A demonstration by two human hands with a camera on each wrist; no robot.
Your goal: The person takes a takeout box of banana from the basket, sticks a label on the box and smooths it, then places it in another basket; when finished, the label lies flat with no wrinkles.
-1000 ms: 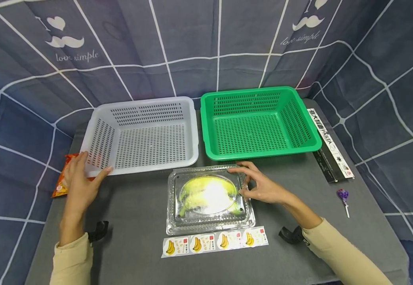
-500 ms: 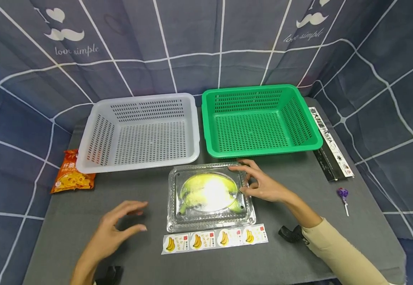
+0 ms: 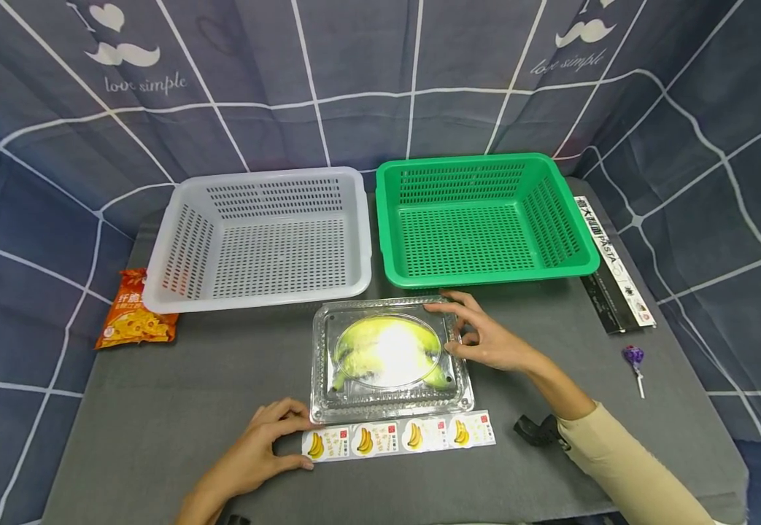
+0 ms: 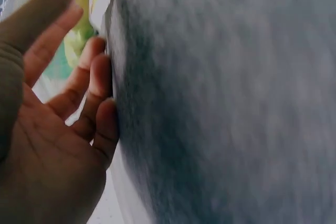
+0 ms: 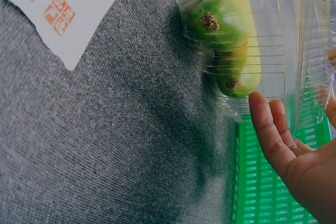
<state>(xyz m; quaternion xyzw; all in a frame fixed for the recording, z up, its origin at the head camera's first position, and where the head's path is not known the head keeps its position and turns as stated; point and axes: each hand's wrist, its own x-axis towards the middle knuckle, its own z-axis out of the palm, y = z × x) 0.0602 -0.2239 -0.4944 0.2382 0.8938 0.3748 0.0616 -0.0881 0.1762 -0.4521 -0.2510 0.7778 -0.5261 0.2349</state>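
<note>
A clear plastic clamshell box [image 3: 327,405] with green and yellow bananas [image 5: 220,22] inside lies closed mid-table. In front of it is a strip of banana stickers [image 3: 398,439]. My left hand [image 3: 255,452] is at the strip's left end, thumb and forefinger spread apart around it; whether the fingertips touch the paper is hard to tell. In the left wrist view the other fingers are loosely bent near the cloth. My right hand [image 3: 488,339] rests on the box's right edge, fingers extended and thumb apart. The right wrist view shows fingers [image 5: 270,129] at the box's side.
Behind the box stand a pale grey basket [image 3: 255,300] and a green basket [image 3: 492,277]. An orange snack bag [image 3: 136,313] lies at left. At right are a black-and-white pasta box [image 3: 616,270] and a purple lollipop [image 3: 633,357]. A patterned curtain [image 3: 354,65] surrounds the table.
My left hand has left the grey basket's front left corner and come down right to the sticker strip's left end, uncovering the snack bag. My right hand has stayed at the box's edge.
</note>
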